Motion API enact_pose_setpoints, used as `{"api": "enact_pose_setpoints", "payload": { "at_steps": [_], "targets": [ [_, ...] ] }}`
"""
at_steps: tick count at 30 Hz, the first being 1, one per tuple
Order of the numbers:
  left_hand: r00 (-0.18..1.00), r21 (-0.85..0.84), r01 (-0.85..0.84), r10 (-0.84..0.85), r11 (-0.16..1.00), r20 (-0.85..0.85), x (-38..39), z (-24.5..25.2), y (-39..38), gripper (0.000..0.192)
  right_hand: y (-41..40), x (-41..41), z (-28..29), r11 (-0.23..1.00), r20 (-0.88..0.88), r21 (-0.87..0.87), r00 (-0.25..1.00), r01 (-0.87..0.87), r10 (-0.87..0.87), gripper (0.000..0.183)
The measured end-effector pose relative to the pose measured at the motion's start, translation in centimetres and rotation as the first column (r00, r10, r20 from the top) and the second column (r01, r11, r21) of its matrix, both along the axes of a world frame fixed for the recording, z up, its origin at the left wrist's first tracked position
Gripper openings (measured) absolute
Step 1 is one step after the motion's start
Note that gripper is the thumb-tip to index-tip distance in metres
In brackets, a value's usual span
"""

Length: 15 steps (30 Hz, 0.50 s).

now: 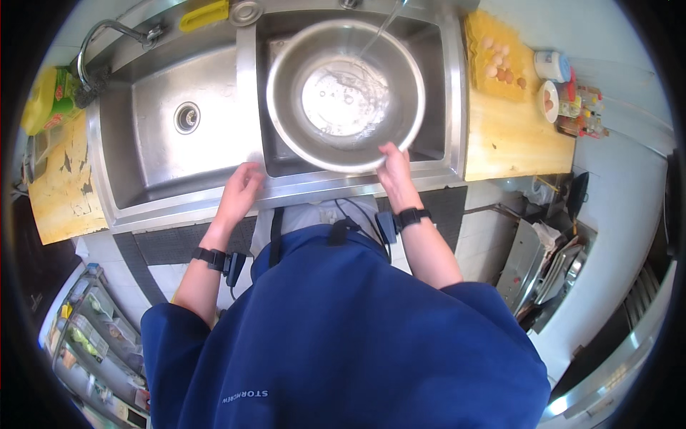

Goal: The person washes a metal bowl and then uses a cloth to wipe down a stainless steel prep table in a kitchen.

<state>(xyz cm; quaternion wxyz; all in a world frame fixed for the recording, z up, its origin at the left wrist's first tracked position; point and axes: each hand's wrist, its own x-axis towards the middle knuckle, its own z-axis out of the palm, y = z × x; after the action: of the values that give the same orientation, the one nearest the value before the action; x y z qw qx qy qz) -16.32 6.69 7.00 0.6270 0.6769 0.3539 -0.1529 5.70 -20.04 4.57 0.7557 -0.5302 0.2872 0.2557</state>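
A large round stainless steel basin [292, 102] sits in the right sink bowl [433, 128]. A thin stream of water [376, 36] falls into it from the top, and shallow, rippling water covers its bottom. My right hand [395, 167] grips the basin's near right rim, thumb over the edge. By the front end of the divider [248, 107] between the two bowls, my left hand [242, 189] hovers at or just above the steel edge. Its fingers are slightly apart and hold nothing. The left sink bowl [161, 145] shows a drain strainer [187, 118].
A curved faucet [110, 26] reaches over the left bowl, near a dark scouring pad [91, 94]. On the right counter [514, 153] lies a yellow egg tray [477, 53] with several eggs, beside a white bowl [547, 91]. A shelf rack [102, 343] stands lower left.
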Motion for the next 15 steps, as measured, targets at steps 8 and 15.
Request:
{"api": "enact_pose_setpoints", "payload": {
  "at_steps": [8, 15],
  "targets": [
    [0.989, 0.049, -0.137, 0.134, 0.989, 0.069, 0.1, 0.3, -1.3, 0.035, -6.6, 5.0, -2.2, 0.997, 0.012, 0.039, 0.998, 0.068, -0.069, 0.048],
    [0.994, 0.079, -0.107, 0.107, 0.991, 0.011, 1.5, 1.7, -3.2, 0.034, -4.5, 2.4, -1.3, 1.0, -0.03, 0.025, 1.0, 0.001, 0.0, 0.046]
  ]
}}
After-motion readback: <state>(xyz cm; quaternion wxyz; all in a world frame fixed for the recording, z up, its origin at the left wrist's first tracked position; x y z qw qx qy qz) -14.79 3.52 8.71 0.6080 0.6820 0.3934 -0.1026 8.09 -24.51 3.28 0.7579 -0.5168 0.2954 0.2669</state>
